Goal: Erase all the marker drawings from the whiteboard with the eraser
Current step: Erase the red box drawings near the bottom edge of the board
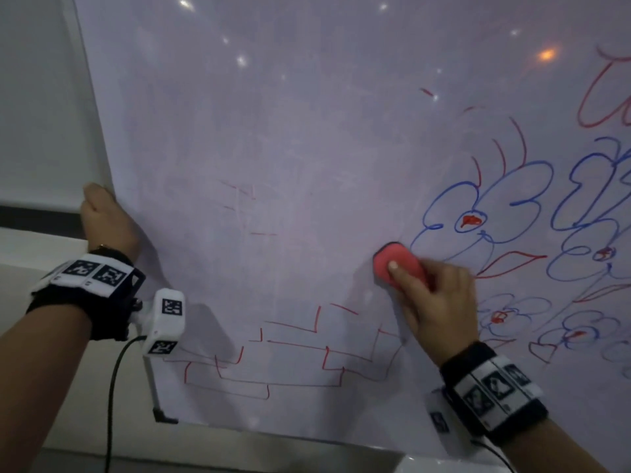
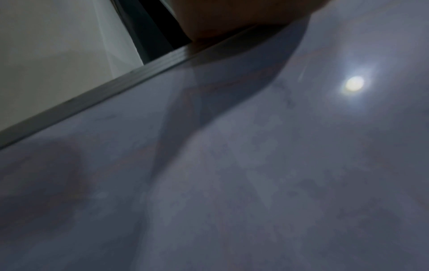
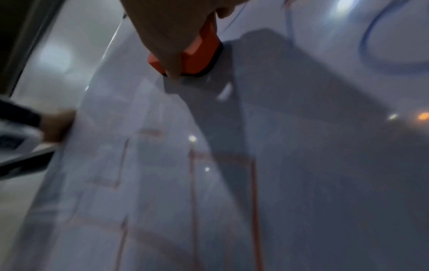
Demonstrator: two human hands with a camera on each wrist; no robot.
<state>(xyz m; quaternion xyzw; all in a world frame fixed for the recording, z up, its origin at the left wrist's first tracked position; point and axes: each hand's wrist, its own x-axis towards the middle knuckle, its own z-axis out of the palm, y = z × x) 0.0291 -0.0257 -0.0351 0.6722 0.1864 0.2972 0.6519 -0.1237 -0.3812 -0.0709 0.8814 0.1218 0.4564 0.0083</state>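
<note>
Right hand (image 1: pixel 433 295) grips the red eraser (image 1: pixel 397 266), fingers curled around it, pressing it flat on the whiteboard (image 1: pixel 273 131) beside the blue flower drawings (image 1: pixel 485 206). Left hand (image 1: pixel 106 220) clasps the whiteboard's left edge.

The room was dimly lit. A pale wall (image 1: pixel 37 97) stood to the left, with a dark horizontal band (image 1: pixel 30 216) running across its lower part. Below that band lay a light-coloured ledge or surface (image 1: pixel 41 247); its nature could not be determined. In the left wrist view the same pale wall (image 2: pixel 53 55) met a dark vertical gap (image 2: pixel 153 34). Small white ceiling-light reflections (image 1: pixel 241 59) and one orange reflection (image 1: pixel 547 54) were noted overhead.
</note>
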